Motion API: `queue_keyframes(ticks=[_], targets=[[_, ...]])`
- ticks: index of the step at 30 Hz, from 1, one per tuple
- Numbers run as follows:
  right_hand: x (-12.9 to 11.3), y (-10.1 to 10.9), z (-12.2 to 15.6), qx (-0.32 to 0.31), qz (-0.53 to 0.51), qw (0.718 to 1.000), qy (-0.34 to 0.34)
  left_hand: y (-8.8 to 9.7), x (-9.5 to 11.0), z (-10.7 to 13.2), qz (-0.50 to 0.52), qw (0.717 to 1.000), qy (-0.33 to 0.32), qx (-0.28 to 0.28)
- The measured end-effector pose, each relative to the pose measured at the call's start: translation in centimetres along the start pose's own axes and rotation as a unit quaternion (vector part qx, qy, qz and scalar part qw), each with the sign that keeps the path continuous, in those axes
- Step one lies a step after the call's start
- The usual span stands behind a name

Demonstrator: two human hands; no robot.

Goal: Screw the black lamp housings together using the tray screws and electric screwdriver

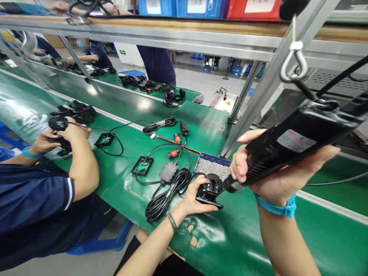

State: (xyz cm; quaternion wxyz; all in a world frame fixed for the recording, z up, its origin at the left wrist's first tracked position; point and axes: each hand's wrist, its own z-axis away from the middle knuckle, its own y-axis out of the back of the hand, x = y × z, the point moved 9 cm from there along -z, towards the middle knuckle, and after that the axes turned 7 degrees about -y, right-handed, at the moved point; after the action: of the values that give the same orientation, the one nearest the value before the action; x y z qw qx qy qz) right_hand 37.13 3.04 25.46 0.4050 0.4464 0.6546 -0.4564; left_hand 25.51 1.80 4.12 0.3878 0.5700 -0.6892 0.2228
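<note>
My right hand is wrapped around a black electric screwdriver that hangs from a metal hook. Its tip reaches down to the left, against or very near a round, finned black lamp housing with a flat bracket. My left hand grips this housing just above the green table. Behind the housing lies a blue tray full of small metal pieces, probably screws. A cable runs from the housing towards a coiled black cable, a black box and an open box with a green board.
To my left a co-worker's hands hold a similar round part beside a pile of black parts. Orange-ended connectors and another cable bundle lie further back. A metal post rises behind the tray. The table cover is torn near me.
</note>
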Motion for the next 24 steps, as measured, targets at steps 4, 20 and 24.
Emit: queue_keyframes(ticks=[4, 20, 24], targets=[[0.7, -0.7, 0.2, 0.009, -0.011, 1.000, -0.017, 0.0, 0.0, -0.1, 0.014, 1.000, -0.018, -0.002], [1.0, 0.1, 0.3, 0.033, -0.101, 0.994, 0.001, 0.1, 1.8, -0.6, 0.015, 0.994, -0.103, 0.026], [1.2, 0.4, 0.4, 0.046, -0.103, 0.994, -0.008, 0.3, 1.8, -0.7, 0.020, 0.994, -0.104, 0.031]])
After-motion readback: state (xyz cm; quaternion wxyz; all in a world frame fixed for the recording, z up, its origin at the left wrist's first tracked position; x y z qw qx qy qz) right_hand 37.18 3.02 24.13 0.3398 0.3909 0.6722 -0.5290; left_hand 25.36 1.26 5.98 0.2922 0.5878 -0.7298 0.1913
